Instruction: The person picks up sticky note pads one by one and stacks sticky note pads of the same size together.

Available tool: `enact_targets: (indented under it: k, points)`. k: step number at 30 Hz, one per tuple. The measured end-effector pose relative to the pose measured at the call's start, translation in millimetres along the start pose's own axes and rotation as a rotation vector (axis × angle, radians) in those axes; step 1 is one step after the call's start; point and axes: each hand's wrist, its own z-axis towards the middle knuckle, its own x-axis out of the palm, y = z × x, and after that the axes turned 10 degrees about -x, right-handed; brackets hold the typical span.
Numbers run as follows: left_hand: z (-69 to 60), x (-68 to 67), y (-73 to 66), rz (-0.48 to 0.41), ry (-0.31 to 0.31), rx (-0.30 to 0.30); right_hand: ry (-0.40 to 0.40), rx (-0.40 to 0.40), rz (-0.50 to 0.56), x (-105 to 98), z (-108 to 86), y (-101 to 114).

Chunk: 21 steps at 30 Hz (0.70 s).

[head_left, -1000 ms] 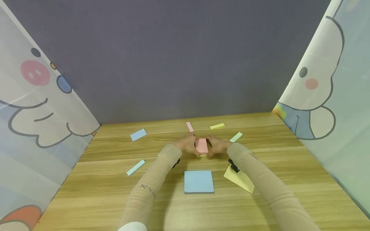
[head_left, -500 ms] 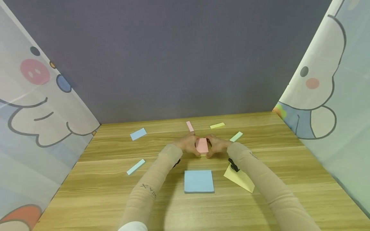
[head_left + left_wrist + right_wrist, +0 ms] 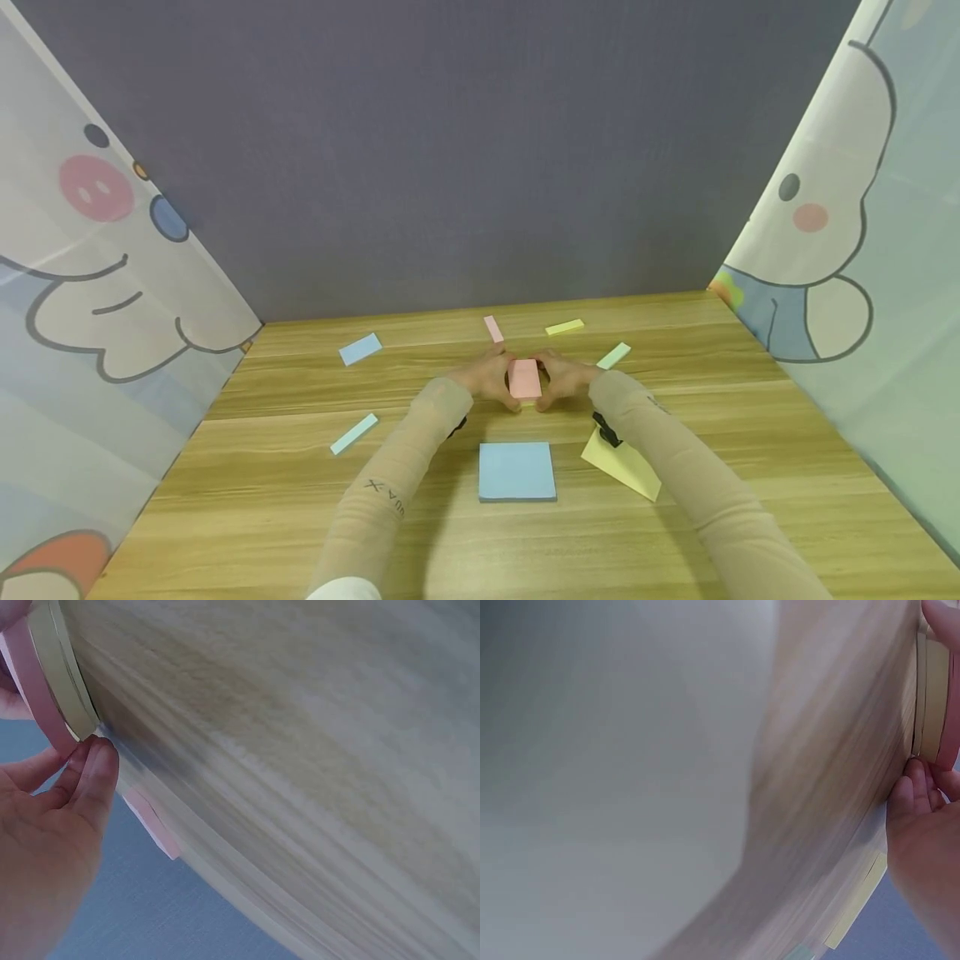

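Observation:
In the head view, a pink sticky note pad (image 3: 524, 379) lies on top of a yellow sticky note pad (image 3: 527, 404) at mid-table. My left hand (image 3: 487, 377) grips the stack's left side and my right hand (image 3: 564, 379) its right side. Seen from the left wrist, the fingers (image 3: 96, 769) pinch at a corner of the stacked pink and yellow pads (image 3: 60, 667). The right wrist view has the right fingers (image 3: 919, 784) at the opposite corner, with a thin layer beneath the yellow pad (image 3: 933, 697).
A blue square pad (image 3: 517, 472) lies nearer me, with a yellow sheet (image 3: 621, 467) partly under the right forearm. Around the stack lie a light blue rectangle (image 3: 361, 349), a pale blue strip (image 3: 354, 434), a pink strip (image 3: 493, 329), a yellow strip (image 3: 564, 327) and a green strip (image 3: 614, 356).

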Motion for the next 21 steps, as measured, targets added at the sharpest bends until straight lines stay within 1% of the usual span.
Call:
enact_targets:
  k: [4, 9, 13, 17, 21]
  points:
    - [1.2, 2.2, 0.7, -0.008, -0.006, 0.017, 0.004, 0.005, -0.006, 0.2, -0.6, 0.0]
    - [1.6, 3.3, -0.1, 0.000, -0.012, 0.021, 0.000, 0.007, -0.004, 0.1, -1.2, 0.3]
    - [0.6, 2.4, -1.5, 0.004, -0.007, 0.015, -0.002, 0.013, 0.014, 0.0, -1.3, 0.7]
    - [0.6, 1.9, -2.2, 0.009, -0.002, 0.007, 0.000, 0.009, 0.010, 0.0, -0.9, 0.4]
    - [1.4, 1.5, -2.5, -0.002, 0.008, 0.003, -0.008, 0.012, 0.021, 0.9, -0.7, 0.2]
